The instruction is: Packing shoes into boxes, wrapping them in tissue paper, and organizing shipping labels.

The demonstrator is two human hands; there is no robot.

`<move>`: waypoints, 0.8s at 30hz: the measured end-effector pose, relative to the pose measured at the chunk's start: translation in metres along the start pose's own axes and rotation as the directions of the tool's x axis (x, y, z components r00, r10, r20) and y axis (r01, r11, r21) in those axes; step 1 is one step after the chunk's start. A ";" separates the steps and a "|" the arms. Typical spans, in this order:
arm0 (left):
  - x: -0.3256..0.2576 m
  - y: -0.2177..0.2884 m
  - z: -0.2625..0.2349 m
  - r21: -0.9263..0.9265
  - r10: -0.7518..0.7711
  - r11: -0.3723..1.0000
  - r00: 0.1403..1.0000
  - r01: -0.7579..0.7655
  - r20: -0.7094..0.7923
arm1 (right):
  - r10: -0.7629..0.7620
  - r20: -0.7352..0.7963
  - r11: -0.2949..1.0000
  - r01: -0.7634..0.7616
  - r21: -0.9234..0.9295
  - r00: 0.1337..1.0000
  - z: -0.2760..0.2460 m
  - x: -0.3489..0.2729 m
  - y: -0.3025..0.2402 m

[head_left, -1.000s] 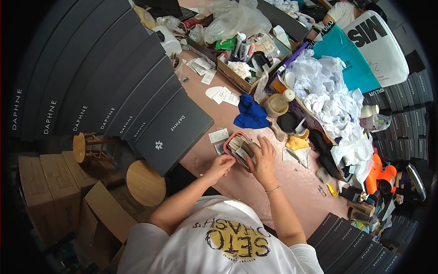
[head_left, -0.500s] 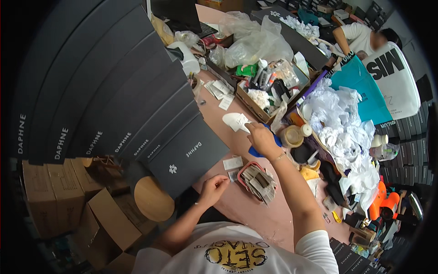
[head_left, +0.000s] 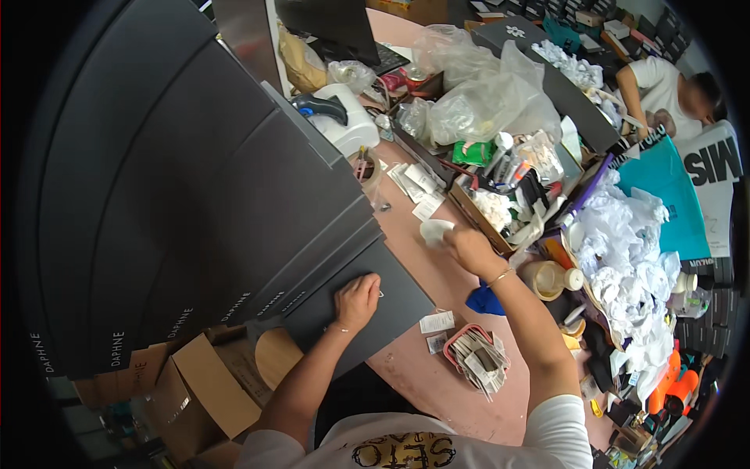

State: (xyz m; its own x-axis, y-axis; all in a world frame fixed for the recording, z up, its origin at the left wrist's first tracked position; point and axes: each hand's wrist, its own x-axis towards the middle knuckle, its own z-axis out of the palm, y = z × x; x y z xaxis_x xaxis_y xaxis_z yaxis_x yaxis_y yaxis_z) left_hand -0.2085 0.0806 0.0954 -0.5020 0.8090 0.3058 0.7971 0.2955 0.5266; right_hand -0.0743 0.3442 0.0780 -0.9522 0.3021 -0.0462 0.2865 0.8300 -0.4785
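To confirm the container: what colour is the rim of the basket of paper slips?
The basket rim is pinkish red, best seen in the head view.

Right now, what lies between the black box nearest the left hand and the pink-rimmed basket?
Two small paper slips lie on the pinkish tabletop there; the head view shows them.

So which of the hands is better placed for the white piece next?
The right hand, I'd judge: it is at the white piece, while the left hand is over the dark box.
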 end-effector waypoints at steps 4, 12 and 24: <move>0.002 -0.002 0.000 0.005 0.006 1.000 1.000 -0.006 0.002 | -0.013 -0.391 0.983 -0.061 -0.176 0.920 -0.020 0.084 -0.035; 0.005 0.001 -0.002 -0.052 -0.025 0.998 0.999 0.027 0.040 | 0.223 -0.340 0.879 -0.339 -0.336 0.914 0.053 0.156 -0.026; 0.004 -0.001 0.002 -0.043 -0.018 0.999 1.000 0.019 0.014 | 0.092 -0.311 0.985 -0.132 -0.110 0.946 0.009 0.142 -0.008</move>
State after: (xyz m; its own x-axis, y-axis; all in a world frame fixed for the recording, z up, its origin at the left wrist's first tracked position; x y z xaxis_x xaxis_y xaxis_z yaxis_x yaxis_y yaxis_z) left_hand -0.2111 0.0846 0.0948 -0.5114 0.8107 0.2851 0.7726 0.2885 0.5656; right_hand -0.2126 0.3757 0.0675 -0.8412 0.5080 0.1853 0.4198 0.8295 -0.3684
